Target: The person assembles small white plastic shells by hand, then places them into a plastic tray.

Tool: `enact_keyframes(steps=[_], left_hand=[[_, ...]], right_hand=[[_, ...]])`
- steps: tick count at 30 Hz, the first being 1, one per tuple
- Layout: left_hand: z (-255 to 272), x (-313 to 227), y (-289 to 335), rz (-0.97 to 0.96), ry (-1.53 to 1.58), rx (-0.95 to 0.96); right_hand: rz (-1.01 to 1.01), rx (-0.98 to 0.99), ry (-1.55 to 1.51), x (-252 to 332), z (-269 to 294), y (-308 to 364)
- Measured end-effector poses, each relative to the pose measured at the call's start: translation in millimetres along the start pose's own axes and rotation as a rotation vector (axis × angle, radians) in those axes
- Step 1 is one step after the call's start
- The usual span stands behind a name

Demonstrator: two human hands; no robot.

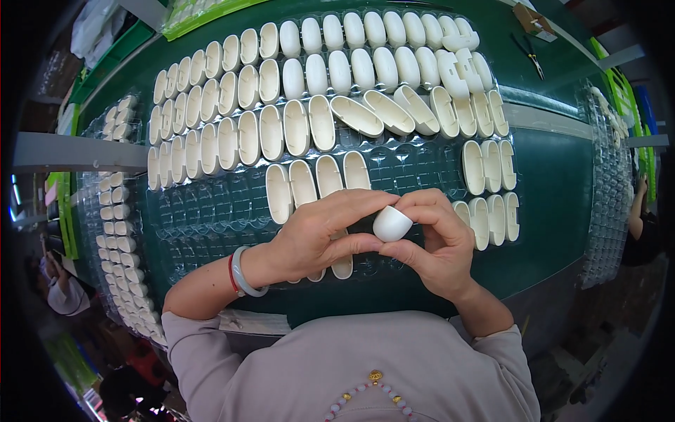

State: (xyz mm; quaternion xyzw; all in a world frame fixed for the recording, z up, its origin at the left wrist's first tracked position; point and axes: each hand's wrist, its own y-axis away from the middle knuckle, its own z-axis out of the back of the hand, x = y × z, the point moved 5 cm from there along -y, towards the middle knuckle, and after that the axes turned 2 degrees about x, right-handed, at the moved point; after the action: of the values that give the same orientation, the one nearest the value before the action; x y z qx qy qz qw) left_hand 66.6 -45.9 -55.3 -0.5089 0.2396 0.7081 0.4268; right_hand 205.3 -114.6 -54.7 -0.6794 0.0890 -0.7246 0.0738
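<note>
Between the hands (306,228) (444,246), a rounded piece (393,225) looks like smooth plastic with a soft sheen. Beyond them, matt plastic-looking shells (297,129) lie on a glossy, clear plastic tray (204,212). The desk (548,190) to their right looks smooth. On their near side, the shirt (351,348) is matt cloth.

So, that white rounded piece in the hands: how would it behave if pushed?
The white rounded piece is probably stiff: its outline looks undented between the left hand and right hand. Its smooth curved end could make it slippery and apt to rock if pushed. It may be light, if hollow like the open shells in the clear tray.
</note>
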Motion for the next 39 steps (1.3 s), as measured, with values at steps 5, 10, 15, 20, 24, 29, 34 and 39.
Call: enact_keyframes(steps=[5, 10, 15, 20, 24, 29, 34, 39], left_hand=[[0.5, 0.7, 1.2, -0.006, -0.002, -0.019], [1.4, 1.4, 1.8, 0.012, 0.002, -0.025], [2.1, -0.5, 2.0, -0.068, -0.046, -0.068], [6.4, -4.8, 2.3, -0.150, -0.112, -0.167], [8.9, -8.1, 4.3, -0.263, -0.236, -0.249], [10.7, -10.0, 5.1, -0.268, -0.266, -0.261], [5.1, 0.3, 9.0, -0.072, 0.015, -0.167], [4.3, 8.5, 8.8, 0.020, 0.378, -0.176]], right_hand=[[-0.017, -0.006, -0.051, -2.6, -1.0, 0.4], [-0.038, 0.001, -0.043, -4.1, -1.0, 0.8], [-0.028, 0.011, -0.031, -4.7, -0.9, 0.8], [-0.064, 0.022, -0.026, -6.0, -1.7, 0.4], [-0.090, 0.040, -0.012, -7.1, -2.7, 1.1], [-0.058, 0.049, 0.020, -6.1, -3.8, 0.8], [-0.059, 0.052, 0.153, -2.2, -5.0, 1.5], [-0.058, 0.097, 0.213, -3.7, -6.1, -2.5]])
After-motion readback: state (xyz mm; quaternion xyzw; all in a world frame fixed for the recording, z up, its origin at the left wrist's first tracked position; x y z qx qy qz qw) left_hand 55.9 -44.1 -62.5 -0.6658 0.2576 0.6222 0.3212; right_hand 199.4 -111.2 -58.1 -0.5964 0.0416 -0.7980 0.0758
